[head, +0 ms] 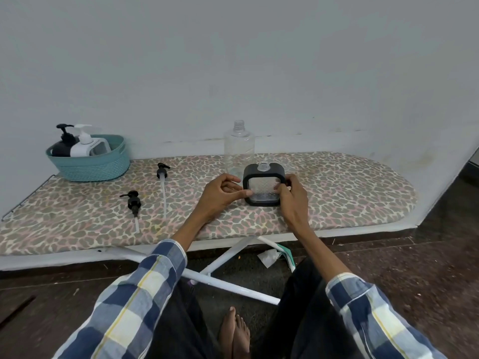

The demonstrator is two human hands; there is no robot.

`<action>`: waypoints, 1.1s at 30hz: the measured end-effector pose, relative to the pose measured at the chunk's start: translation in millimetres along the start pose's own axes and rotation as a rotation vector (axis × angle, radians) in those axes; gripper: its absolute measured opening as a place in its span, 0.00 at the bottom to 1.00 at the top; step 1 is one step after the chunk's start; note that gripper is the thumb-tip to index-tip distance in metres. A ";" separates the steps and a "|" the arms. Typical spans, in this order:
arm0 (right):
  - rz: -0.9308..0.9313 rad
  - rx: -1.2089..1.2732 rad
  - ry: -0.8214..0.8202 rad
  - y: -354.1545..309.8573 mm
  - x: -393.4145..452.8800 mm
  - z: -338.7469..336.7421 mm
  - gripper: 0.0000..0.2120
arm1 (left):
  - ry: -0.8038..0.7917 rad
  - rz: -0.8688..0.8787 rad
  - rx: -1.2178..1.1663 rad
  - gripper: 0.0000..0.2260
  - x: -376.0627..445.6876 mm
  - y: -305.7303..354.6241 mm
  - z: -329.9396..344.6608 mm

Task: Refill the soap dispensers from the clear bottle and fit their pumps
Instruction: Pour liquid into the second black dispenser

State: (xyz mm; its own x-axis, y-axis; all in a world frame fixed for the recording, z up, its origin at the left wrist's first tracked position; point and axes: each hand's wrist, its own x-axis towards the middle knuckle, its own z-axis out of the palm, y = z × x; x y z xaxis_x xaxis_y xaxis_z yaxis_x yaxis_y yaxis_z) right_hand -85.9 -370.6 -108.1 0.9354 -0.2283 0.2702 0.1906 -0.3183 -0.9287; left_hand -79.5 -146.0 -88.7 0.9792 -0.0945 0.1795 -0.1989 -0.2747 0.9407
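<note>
At the far left of the leopard-patterned ironing board [337, 182] stood a teal woven basket [89, 165] holding two dispensers with pumps already on, one black [62, 146] and one white [85, 145]. To the right of it two loose black pumps lay on the cloth: the nearer short one [133, 202] and, further away, a long-tubed one [162, 174], its white tube pointing toward the near edge. Both pumps were well apart from the hands, on the left hand's side, so I judge the left hand would reach them more easily. The left hand [220, 193] touched the left edge of the square black-framed dispenser with a textured clear window [264, 187], its fingers curled and pinching there. The dispenser stood upright, its open neck pointing up. Just behind it stood the tall clear plastic bottle [239, 146], uncapped, seemingly almost empty. The right hand [291, 196] gripped the dispenser's right side with curled fingers.
</note>
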 end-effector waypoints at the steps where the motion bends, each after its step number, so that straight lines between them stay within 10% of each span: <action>1: -0.008 0.002 -0.021 -1.5 -1.6 2.0 0.14 | -0.014 0.001 -0.006 0.27 -0.7 0.8 0.3; 7: -0.102 0.025 -0.213 -13.2 -1.2 24.5 0.18 | 0.028 0.052 0.051 0.23 -4.3 2.0 -11.4; 19: -0.069 0.118 -0.069 -25.6 35.2 62.5 0.23 | 0.596 -0.018 -0.107 0.12 -5.0 -11.0 -52.7; 33: -0.220 -0.139 -0.190 -30.3 56.2 85.8 0.36 | 0.592 -0.025 0.188 0.20 2.0 -28.5 -49.9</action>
State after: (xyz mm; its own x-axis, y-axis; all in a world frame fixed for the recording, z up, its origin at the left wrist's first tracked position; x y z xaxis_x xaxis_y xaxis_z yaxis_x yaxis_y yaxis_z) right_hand -13.6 -294.9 -86.6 0.9176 0.0321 0.3963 0.3644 -0.4666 -0.8059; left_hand -69.9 -90.7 -100.8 0.8287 0.4464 0.3377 -0.1261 -0.4388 0.8897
